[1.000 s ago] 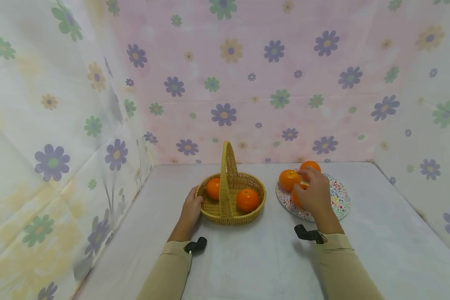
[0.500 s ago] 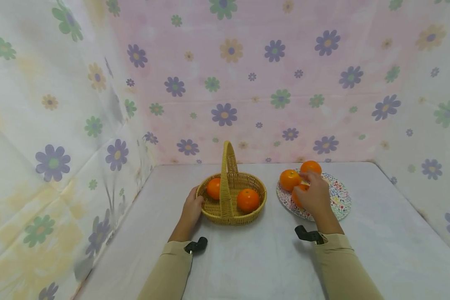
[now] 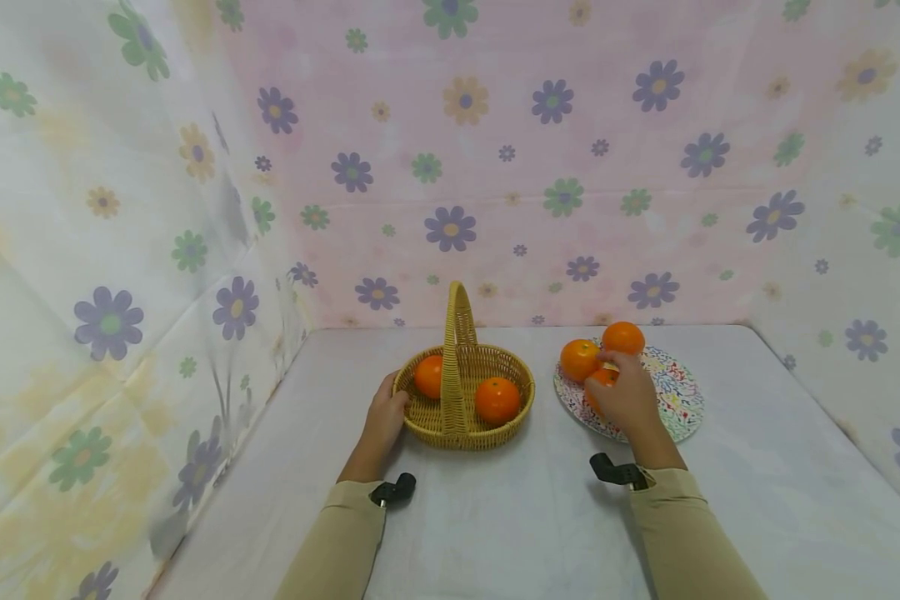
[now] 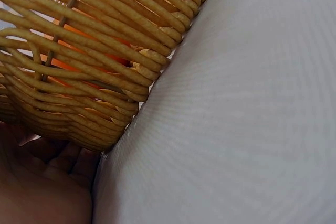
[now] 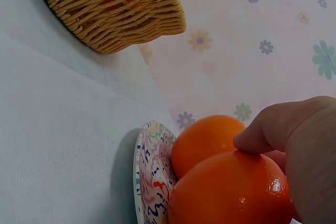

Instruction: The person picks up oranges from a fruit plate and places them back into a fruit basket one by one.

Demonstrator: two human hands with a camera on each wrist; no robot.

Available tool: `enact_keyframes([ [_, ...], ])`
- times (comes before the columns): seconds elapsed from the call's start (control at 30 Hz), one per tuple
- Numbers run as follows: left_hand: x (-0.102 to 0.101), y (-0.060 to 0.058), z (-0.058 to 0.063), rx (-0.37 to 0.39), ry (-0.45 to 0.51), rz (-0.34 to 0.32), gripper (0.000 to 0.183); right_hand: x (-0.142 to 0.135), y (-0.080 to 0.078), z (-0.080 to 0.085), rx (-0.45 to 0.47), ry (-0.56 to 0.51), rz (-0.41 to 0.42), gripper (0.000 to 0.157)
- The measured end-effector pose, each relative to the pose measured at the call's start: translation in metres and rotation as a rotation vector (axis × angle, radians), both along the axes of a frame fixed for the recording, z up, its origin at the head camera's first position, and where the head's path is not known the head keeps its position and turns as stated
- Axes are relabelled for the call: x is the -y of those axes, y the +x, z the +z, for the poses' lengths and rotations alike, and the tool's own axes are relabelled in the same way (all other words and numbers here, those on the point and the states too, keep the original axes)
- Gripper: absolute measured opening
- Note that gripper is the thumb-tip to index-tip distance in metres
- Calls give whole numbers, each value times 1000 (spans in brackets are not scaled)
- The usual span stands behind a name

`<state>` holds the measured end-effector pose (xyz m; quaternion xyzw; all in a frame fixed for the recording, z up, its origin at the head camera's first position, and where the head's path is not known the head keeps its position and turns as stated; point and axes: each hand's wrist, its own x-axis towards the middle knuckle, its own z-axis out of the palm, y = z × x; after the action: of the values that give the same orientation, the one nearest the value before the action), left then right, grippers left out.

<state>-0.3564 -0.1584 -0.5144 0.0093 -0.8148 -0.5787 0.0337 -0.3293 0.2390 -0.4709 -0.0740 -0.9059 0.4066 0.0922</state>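
My left hand grips the left end of a wicker basket, thumb at the rim; in the left wrist view its fingers lie against the woven side. Two oranges sit in the basket, one left of the handle and one orange right of it. My right hand holds the front orange on a speckled plate, with the thumb on its upper side in the right wrist view. Two more oranges lie behind it, a left one and a back one.
The basket's tall arched handle rises over its middle. A white cloth covers the table, running up to a pink flowered backdrop and a pale flowered side wall. Black camera mounts sit at both wrists.
My right hand's fingers and thumb have drawn closer together around the front orange. The left hand and the basket stay in place.
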Motion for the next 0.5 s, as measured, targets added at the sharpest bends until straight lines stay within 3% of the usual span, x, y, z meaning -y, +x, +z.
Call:
enact_keyframes([
  [0.5, 0, -1, -2, -14, 26, -5, 65, 1, -1, -5, 103, -39, 17, 64],
])
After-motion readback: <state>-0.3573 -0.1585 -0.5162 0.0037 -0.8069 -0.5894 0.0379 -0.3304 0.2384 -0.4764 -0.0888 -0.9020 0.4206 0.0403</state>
